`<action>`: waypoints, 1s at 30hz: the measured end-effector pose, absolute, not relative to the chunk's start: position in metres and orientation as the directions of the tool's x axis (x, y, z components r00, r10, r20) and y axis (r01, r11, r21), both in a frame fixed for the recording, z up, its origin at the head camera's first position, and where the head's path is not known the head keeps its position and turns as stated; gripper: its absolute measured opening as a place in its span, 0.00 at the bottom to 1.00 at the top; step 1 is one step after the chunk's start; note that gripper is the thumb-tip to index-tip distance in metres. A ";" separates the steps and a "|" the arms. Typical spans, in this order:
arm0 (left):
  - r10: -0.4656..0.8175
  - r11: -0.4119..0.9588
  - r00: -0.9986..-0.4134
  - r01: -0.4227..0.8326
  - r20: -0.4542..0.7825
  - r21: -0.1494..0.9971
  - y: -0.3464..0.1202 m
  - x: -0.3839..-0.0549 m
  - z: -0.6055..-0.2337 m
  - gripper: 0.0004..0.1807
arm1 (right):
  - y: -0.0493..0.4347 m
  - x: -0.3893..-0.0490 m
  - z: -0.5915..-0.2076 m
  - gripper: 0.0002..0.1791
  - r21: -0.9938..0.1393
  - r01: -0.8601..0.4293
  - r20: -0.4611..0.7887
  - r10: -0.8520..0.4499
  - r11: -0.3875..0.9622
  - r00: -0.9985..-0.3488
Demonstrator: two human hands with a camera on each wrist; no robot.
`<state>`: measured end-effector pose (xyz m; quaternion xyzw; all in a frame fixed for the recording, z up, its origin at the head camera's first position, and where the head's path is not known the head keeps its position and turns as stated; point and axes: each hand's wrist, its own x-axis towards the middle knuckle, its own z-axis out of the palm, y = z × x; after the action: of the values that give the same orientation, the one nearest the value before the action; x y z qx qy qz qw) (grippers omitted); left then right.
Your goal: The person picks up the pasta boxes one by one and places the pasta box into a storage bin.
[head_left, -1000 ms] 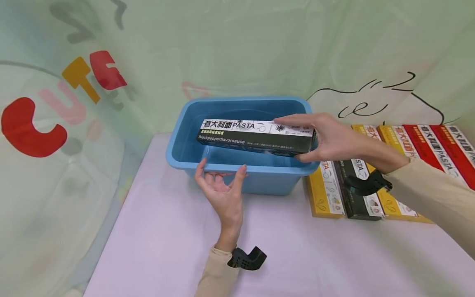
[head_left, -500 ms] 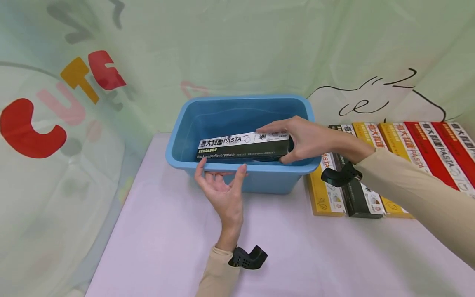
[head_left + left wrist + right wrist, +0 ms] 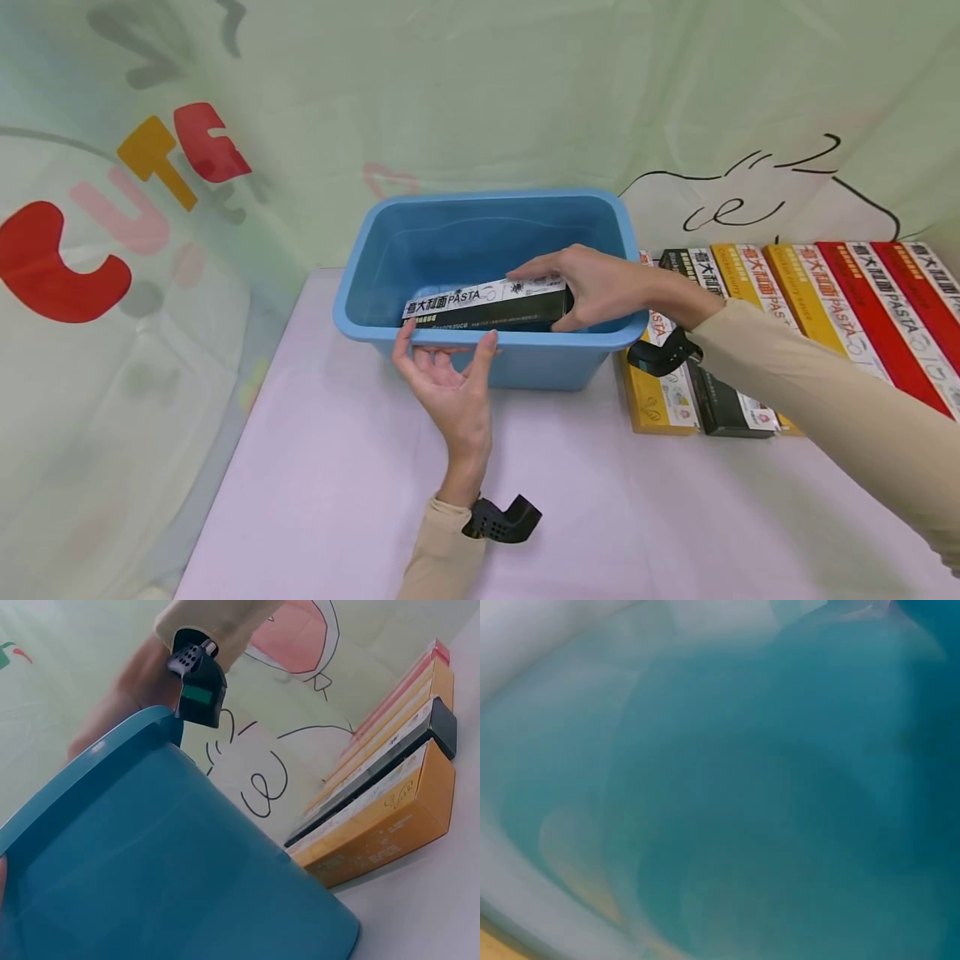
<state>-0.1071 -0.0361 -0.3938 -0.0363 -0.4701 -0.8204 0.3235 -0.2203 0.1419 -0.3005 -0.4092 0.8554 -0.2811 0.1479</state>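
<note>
My right hand [image 3: 596, 290] grips the right end of a black and white pasta box [image 3: 487, 310], thumb on the near side and fingers over the top. The box lies lengthwise inside a blue plastic tub [image 3: 540, 367], along its near wall, its lower part hidden by the front rim. At the middle of that rim, my left hand [image 3: 450, 396] holds on with curled fingers, palm up. In the left wrist view the outer wall of the tub [image 3: 165, 847] fills the lower left. Blurred blue tub wall [image 3: 765, 787] covers most of the right wrist view.
To the right of the tub stands a row of pasta boxes: a yellow box [image 3: 660, 408], a black box [image 3: 731, 408], more yellow and a red box [image 3: 870, 300]. A printed curtain [image 3: 480, 100] hangs behind the white table [image 3: 315, 483].
My right hand has moved left and down, lowering the pasta box from above the tub's rim into it. The left hand has stayed on the rim.
</note>
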 end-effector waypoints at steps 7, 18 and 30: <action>-0.503 -0.347 -0.784 0.568 0.364 0.746 -0.036 -0.106 -0.393 0.49 | 0.138 -0.221 -0.304 0.41 -0.605 -0.612 -0.040 -0.787 0.509 -0.615; -0.507 -0.339 -0.777 0.577 0.372 0.743 -0.037 -0.108 -0.394 0.48 | 0.138 -0.224 -0.304 0.42 -0.610 -0.589 -0.071 -0.777 0.529 -0.625; -0.504 -0.361 -0.785 0.570 0.360 0.738 -0.036 -0.109 -0.394 0.48 | 0.140 -0.226 -0.298 0.44 -0.597 -0.589 -0.114 -0.785 0.545 -0.609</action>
<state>-0.1090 -0.0362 -0.3938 -0.0356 -0.4619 -0.8241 0.3259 -0.2256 0.1402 -0.2984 -0.4000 0.8586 -0.2600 0.1878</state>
